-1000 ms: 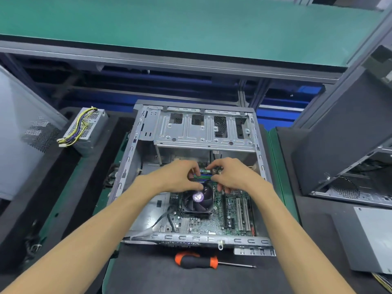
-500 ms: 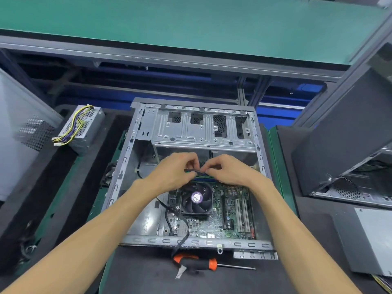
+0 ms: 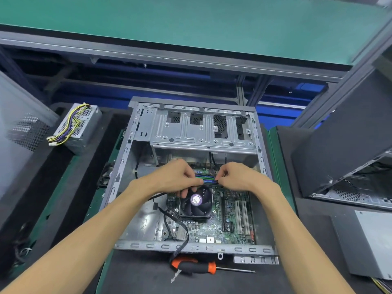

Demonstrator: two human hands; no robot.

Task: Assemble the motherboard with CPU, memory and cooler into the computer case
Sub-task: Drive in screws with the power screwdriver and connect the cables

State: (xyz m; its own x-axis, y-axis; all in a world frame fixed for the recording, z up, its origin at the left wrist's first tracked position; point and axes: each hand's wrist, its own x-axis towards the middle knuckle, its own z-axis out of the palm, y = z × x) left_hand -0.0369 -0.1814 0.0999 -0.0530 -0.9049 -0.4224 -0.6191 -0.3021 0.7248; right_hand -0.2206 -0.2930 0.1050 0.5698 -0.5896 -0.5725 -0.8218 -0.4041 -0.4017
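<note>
Motherboard (image 3: 231, 225): lay flat inside the open computer case (image 3: 192, 132), filling the near right part of its floor.
Case: rested on its side on a dark mat, open face up, drive cage at the far end.
Cooler (image 3: 196, 201): sat on the board with its fan facing up, a purple round label at the hub.
Memory (image 3: 206, 180): a green and blue stick set just beyond the cooler, running left to right between both hands.
Left hand (image 3: 176, 177): fingers curled, thumb and fingertips pinching the left end of the stick; some fingers reached down to the cooler's far edge.
Right hand (image 3: 237, 177): fingers curled, pinching the right end of the stick.
Hands together: close, a short stretch of the stick showing between them.
Black cable (image 3: 169, 221): looped from under the left wrist across the board and over the case's near rail.
Screwdriver (image 3: 195, 267): orange and black handle, lying on the mat just in front of the case, shaft pointing right.
Power supply (image 3: 78, 128): grey box with yellow wires, well left of the case.
Second case (image 3: 350, 145): dark, tilted, at the right.
</note>
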